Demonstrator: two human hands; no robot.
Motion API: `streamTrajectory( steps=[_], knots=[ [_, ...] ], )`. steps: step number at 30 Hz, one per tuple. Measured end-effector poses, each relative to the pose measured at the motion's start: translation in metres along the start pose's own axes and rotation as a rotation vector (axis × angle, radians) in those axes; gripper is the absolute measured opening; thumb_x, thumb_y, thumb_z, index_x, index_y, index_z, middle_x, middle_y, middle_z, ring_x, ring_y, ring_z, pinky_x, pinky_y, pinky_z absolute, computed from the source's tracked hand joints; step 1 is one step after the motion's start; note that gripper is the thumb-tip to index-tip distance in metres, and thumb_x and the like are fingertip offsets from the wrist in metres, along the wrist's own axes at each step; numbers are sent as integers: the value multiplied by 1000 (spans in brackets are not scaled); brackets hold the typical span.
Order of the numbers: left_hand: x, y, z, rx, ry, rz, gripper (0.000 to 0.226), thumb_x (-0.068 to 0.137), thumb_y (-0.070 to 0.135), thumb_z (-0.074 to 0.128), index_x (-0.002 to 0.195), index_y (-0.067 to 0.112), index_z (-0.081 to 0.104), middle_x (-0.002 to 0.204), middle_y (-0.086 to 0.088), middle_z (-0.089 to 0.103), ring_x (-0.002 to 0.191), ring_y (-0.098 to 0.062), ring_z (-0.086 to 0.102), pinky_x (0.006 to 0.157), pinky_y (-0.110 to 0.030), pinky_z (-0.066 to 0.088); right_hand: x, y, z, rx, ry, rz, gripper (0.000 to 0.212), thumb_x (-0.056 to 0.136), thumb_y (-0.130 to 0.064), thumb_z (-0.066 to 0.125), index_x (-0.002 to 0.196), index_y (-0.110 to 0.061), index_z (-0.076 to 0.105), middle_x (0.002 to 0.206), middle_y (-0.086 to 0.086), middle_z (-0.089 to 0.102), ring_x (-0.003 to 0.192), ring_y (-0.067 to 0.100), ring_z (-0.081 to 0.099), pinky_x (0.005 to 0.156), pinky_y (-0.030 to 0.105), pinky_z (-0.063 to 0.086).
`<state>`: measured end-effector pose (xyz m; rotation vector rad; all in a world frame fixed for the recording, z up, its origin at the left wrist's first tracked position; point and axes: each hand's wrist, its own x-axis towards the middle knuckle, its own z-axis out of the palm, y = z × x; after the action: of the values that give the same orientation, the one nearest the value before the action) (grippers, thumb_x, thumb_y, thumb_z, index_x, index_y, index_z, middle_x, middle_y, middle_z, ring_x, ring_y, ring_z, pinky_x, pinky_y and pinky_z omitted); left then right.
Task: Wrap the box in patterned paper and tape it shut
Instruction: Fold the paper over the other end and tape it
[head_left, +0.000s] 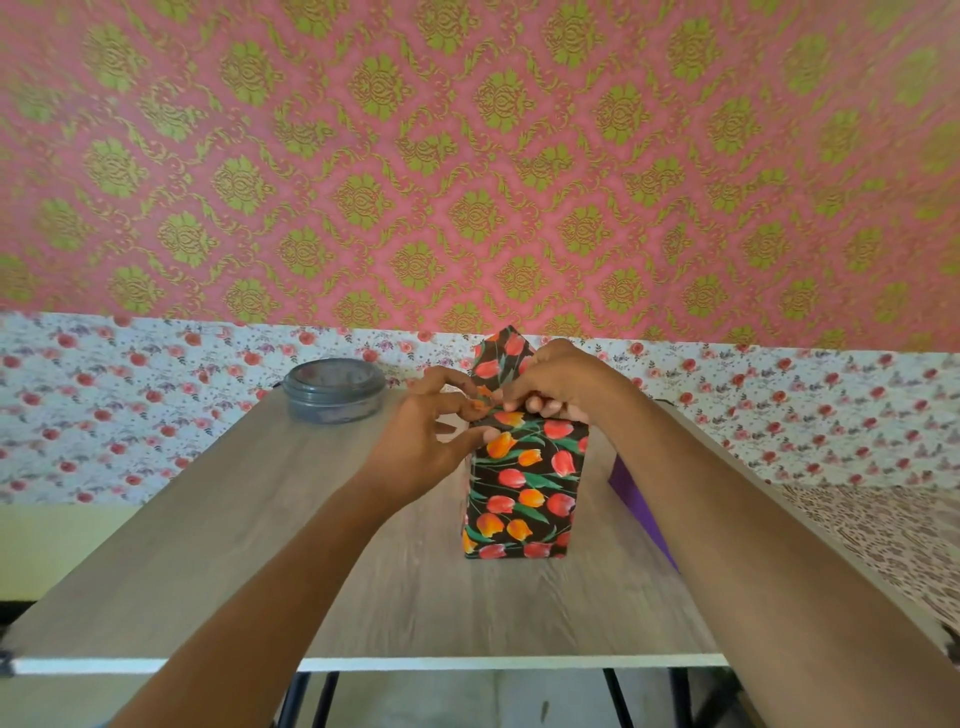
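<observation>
Now, the tub: a round grey plastic tub with a see-through lid (334, 391) sits at the far left of the pale wood-grain counter (208, 519), well apart from the work. What's in it I can't tell.
Left hand: the left hand (423, 441) is up at the box's top left edge, its grip pinching a small fold of the black tulip-printed wrapping paper (524, 457) between thumb and curled fingertips.
Box: the tall upright box (519, 519) stands on end near the middle of the counter, its near face fully covered in paper.
Top flap: a pointed flap of the same paper (505, 358) sticks up behind both hands, not yet folded down.
Right hand: the right hand (558, 382) sits over the top right of the box, its grip curled down and pinching the fold against the top. The knuckles hide most of the fingertips.
Tape: no strip that I can make out for sure.
Purple thing: a flat purple object (636, 499) lies on the counter just right of the box, mostly behind the right forearm; I can't say what it is.
Stage: I'd judge the top end is being closed, with taping to come.
Risk, tipping: the box is tall on a narrow base, so a sideways push from either hand could topple it.
Risk, springing open: if either grip lets go before tape is on, the creased fold will likely pop back up.
Risk, tearing: pulling the paper hard over the top corners could split it.
Risk, crooked close: folding the flap down off-centre would leave a gap at one corner.
</observation>
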<state>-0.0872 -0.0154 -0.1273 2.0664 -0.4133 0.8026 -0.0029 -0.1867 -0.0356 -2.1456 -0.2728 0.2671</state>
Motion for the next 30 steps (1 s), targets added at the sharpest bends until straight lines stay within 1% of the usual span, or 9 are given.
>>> streamTrajectory(
  steps=[4,8,10,14,18,21,24,26,30],
  knots=[
    [1,-3,0,88,4,15,20,85,39,81,94,21,78,115,22,60,105,4,57,77,-25,53,4,-10,4,-161,-34,55,19,72,-11,86,79,5,78,77,17,74,54,18,51,48,25,36],
    [3,-4,1,175,8,42,28,86,43,78,96,18,77,110,17,65,101,9,57,74,-10,47,7,-22,1,-251,-132,135,21,85,-9,79,68,-2,68,67,8,63,51,12,48,47,19,36],
    [4,-3,0,224,7,53,32,87,46,76,101,18,77,104,16,65,97,8,58,72,-10,48,9,-25,-2,-291,-157,159,27,83,-16,84,66,-4,68,66,6,67,55,12,52,48,19,38],
    [7,0,-5,284,-27,77,34,87,47,75,101,16,78,96,10,69,84,-5,64,73,-39,57,9,-29,-4,-340,-124,148,35,78,-24,89,80,0,63,73,8,76,56,14,60,46,19,39],
    [10,2,-11,305,-59,100,31,87,46,76,96,17,77,91,10,68,80,-12,64,70,-44,57,6,-27,-6,-472,-37,165,52,78,-43,86,97,-3,59,58,1,61,40,11,47,39,18,32],
    [11,2,-12,293,-89,99,27,87,43,77,93,17,75,94,10,65,84,-12,63,71,-44,56,7,-7,-9,-433,41,153,80,71,-54,85,122,-1,54,67,1,49,43,12,35,47,22,29],
    [13,8,-12,308,-132,135,20,89,37,77,88,17,73,106,12,67,93,-12,64,76,-41,56,5,8,-13,-381,87,140,65,74,-57,83,102,-6,53,74,3,51,55,15,47,48,24,35],
    [15,12,-11,328,-157,120,18,90,32,76,95,15,74,99,14,70,91,-13,66,80,-41,57,5,14,-17,-304,97,178,56,73,-50,85,87,-10,49,65,1,39,49,14,36,45,22,29],
    [21,16,-12,395,-235,81,20,93,30,70,108,17,69,92,8,70,84,-18,67,78,-45,58,0,18,-21,-196,74,222,47,74,-36,84,92,-13,47,63,1,30,49,14,25,47,21,24]
  ],
)
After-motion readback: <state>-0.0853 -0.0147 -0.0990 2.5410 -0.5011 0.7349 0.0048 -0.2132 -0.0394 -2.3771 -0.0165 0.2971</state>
